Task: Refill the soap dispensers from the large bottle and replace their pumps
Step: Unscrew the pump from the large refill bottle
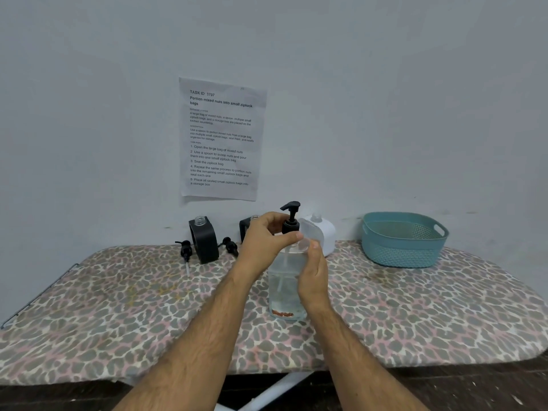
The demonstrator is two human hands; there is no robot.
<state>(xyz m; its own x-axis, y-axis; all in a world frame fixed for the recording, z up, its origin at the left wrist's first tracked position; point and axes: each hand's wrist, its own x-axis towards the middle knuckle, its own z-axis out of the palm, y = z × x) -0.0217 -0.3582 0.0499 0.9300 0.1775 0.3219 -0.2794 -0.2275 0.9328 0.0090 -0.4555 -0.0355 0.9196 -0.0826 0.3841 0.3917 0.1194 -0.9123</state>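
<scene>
My left hand (pixel 268 237) is curled round the neck of the big bottle (pixel 286 287), thumb and fingers pinching at the collar of its black pump (pixel 291 218). My right hand (pixel 314 272) wraps the bottle's side w/ thumb up near the shoulder, steadying it. The bottle stands upright on the board (pixel 118 307), center, near me. It's clear w/ clear liquid, so I can't judge the level exactly.

Behind it, by the wall: one black dispenser (pixel 204 240) w/ its neck open, a second one (pixel 245 228) mostly hidden by my left hand, and a white dispenser (pixel 318 234) just behind the bottle. Two loose pumps (pixel 186 250) (pixel 230 246) lie beside the black ones. A teal basket (pixel 403 240) sits off to the right.

Risks as I see them:
- The board cover is soft padding, so a hard twist on the collar could rock the bottle and tip it, esp. if my right hand slips on wet plastic.
- When the pump comes out, its long tube will drip soap on the fabric unless I let it drain first.
- The dispenser necks are narrow and the bottle mouth is wide: pour too fast and it overshoots and runs down the sides.
- The white dispenser is v. close behind; my elbow or the bottle could knock it.
- The loose pumps lie near the edge of my reach and could roll.
</scene>
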